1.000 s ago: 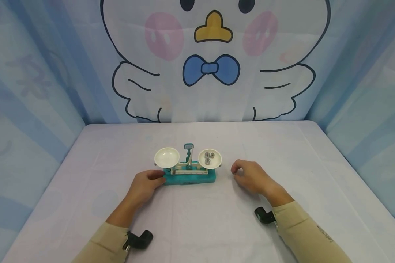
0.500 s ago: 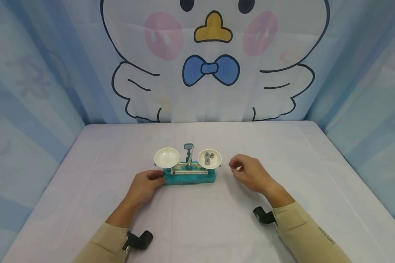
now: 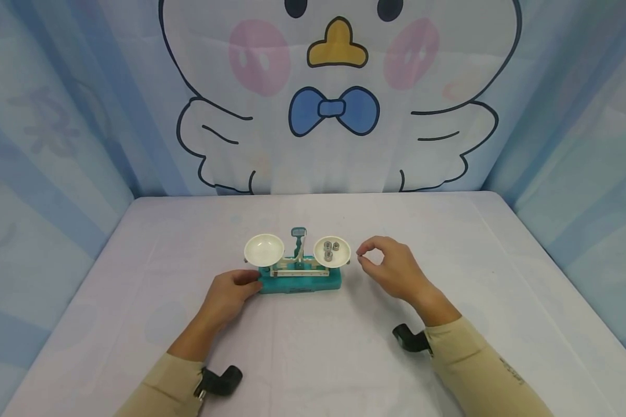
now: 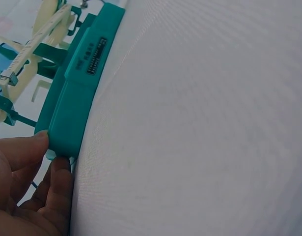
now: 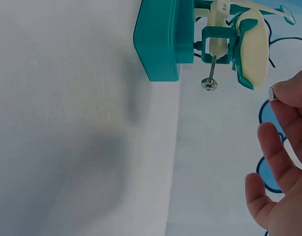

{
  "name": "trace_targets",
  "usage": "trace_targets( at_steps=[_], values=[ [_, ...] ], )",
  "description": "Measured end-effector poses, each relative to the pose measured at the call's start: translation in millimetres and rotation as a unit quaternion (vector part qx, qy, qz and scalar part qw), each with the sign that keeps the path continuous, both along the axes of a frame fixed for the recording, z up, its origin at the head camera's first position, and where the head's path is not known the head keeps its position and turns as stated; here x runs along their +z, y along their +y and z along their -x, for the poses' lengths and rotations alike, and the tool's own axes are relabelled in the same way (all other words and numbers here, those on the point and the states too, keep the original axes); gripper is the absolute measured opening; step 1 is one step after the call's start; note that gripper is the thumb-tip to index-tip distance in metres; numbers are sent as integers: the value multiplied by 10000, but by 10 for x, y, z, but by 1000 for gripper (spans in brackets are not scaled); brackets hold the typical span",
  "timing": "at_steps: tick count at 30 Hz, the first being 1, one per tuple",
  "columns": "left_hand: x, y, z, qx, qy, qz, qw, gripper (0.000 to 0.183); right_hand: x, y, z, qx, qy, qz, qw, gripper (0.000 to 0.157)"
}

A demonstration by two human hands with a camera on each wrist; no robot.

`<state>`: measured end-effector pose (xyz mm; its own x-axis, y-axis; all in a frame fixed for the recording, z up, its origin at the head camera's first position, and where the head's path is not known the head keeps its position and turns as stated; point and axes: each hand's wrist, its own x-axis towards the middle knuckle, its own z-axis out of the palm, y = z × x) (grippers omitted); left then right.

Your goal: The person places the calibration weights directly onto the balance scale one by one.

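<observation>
the left hand (image 3: 229,294) grips the teal balance base (image 3: 299,282) while the right hand (image 3: 396,269) pinches a small metal piece (image 5: 272,94).

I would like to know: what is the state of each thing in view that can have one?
Teal base: standing on the table
Beam: appears roughly level
Left pan: empty
Right pan: holding small metal weights
Small metal piece: pinched, apart from the pans
Left-hand grip: holding the base's left end
Right-hand grip: pinching the metal piece
</observation>
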<state>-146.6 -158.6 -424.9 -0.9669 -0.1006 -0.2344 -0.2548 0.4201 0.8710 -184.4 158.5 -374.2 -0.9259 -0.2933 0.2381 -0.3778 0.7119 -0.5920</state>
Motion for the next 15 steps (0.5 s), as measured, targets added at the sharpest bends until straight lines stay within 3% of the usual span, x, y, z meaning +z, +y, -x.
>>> trace_targets(
  at_steps=[6,15],
  values=[
    [-12,-3,9,28,-19,29,10000,38,14,-108,44,90,122,173,9997,11],
    [-23,-7,29,6,-42,49,10000,39,12,-249,119,96,-84,333,9994,12]
  ],
)
